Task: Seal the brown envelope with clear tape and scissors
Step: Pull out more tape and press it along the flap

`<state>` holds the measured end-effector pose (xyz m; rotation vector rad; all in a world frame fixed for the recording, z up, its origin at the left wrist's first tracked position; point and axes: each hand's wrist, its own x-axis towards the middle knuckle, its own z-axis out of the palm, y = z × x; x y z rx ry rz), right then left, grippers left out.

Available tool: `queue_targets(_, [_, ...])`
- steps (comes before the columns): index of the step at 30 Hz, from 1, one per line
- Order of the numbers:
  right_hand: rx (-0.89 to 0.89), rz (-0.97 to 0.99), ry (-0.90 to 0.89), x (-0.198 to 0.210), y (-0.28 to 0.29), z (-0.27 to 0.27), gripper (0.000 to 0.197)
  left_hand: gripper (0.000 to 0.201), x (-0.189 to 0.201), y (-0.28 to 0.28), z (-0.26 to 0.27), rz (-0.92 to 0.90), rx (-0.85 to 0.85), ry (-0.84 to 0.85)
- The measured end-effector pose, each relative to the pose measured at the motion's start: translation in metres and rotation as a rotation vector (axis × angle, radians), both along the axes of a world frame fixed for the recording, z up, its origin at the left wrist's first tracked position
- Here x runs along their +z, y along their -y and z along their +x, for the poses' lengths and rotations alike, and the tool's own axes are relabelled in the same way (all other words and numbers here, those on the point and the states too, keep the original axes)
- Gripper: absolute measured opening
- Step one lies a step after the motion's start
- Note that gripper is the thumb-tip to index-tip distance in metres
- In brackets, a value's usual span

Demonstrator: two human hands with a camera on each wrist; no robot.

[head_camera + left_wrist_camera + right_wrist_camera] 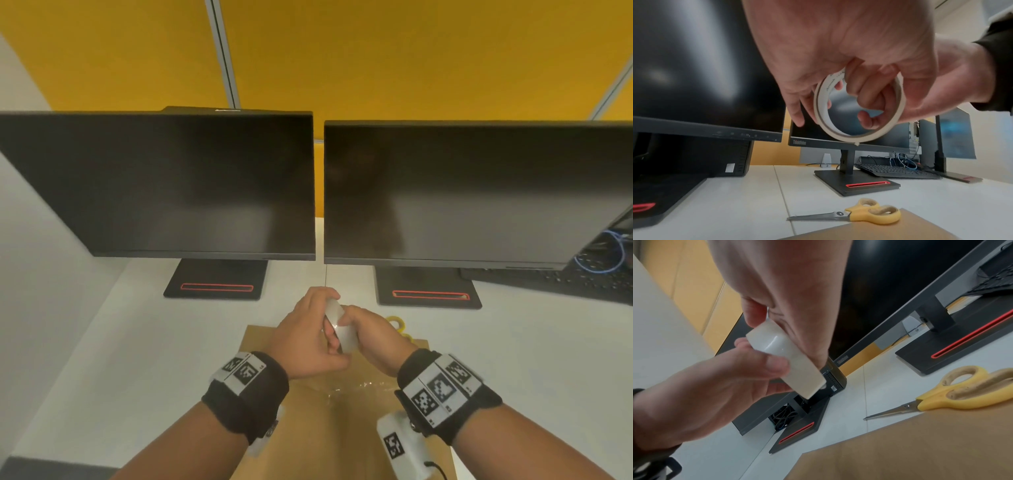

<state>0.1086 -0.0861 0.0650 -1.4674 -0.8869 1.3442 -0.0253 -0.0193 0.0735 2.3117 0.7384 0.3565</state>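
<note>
A: Why is the tape roll [859, 107] held up in the air, above the far end of the brown envelope [329, 428], and not lying on the worktop [144, 346]?

B: My guess is they're hunting for the loose end. The left hand [308, 339] steadies the roll, with fingers [869, 97] hooked through its core. The right hand [373, 337] pinches the outer band. Both hands are clamped on the roll.

A: And the scissors [855, 212]?

B: Lying untouched at the envelope's far edge, handles on the brown paper, blades out over the worktop. That seems sensible: near enough to grab once a strip is pulled.

A: What does the head view miss?

B: Most of the scissors. Only a yellow loop peeks out at centre right, behind the right hand. The left wrist view shows them whole at bottom centre, and it looks straight through the roll's ring. It also shows a small tab at the ring's lower edge, maybe the tape end.

A: And the right wrist view?

B: The roll's broad glossy face, mid left. Only the head view shows crinkled clear tape [356, 389] lying across the envelope, lower centre.
</note>
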Motion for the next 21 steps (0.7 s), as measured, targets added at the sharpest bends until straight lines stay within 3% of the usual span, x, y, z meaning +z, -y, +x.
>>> queue_targets(6, [0.145, 0.102, 0.004, 0.011, 0.008, 0.004, 0.029, 0.076, 0.001, -0.013, -0.003, -0.482, -0.021, 0.023])
queue_targets(9, [0.181, 0.14, -0.011, 0.013, 0.01, 0.004, 0.025, 0.061, 0.004, -0.021, -0.005, -0.709, -0.047, 0.009])
queue_targets(13, [0.198, 0.18, -0.064, 0.014, 0.01, 0.001, 0.029, 0.071, 0.007, -0.024, -0.001, -0.743, 0.046, 0.02])
queue_targets(17, [0.158, 0.192, -0.097, 0.014, 0.006, 0.002, 0.035, 0.056, 0.006, -0.026, 0.004, -0.837, 0.138, 0.074])
queue_targets(21, [0.145, 0.186, -0.105, 0.015, -0.001, 0.002, 0.033, 0.064, 0.003, -0.032, 0.005, -0.905, 0.18, 0.094])
